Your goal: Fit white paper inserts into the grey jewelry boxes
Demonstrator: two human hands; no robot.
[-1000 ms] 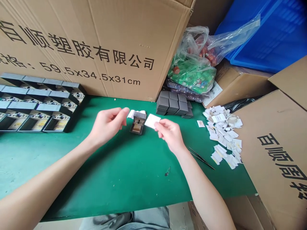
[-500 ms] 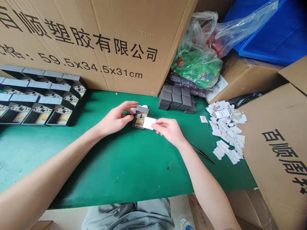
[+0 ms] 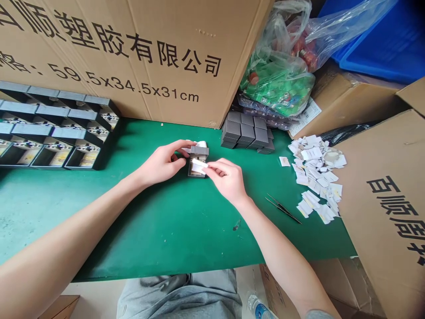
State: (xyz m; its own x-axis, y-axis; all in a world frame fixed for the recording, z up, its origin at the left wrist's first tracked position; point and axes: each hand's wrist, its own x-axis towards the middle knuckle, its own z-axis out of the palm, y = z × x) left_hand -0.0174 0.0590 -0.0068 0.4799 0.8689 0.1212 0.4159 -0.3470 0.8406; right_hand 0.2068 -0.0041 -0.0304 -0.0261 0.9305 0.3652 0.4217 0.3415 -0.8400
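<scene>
A small grey hinged box (image 3: 198, 173) stands with its lid (image 3: 199, 151) raised on the green table. My left hand (image 3: 162, 161) is at the box's upper left, fingers curved beside the lid and thumb apart from them. Whether its fingertips touch the box is hard to tell. Between the thumb and fingers of my right hand (image 3: 229, 177) is a small white card (image 3: 199, 165), tilted over the open box and hiding part of its inside. Behind the lid lies a white object (image 3: 201, 144), mostly hidden.
Open boxes (image 3: 83, 159) stand in rows at left. Closed grey boxes (image 3: 247, 133) are stacked behind my right hand. Tweezers (image 3: 283, 208) and a pile of white cards (image 3: 318, 168) lie at right. Large cartons (image 3: 133, 88) border the table (image 3: 186, 239).
My right hand has brought the white card left and tilted it over the open box. My left hand stays beside the lid. The view has shifted slightly.
</scene>
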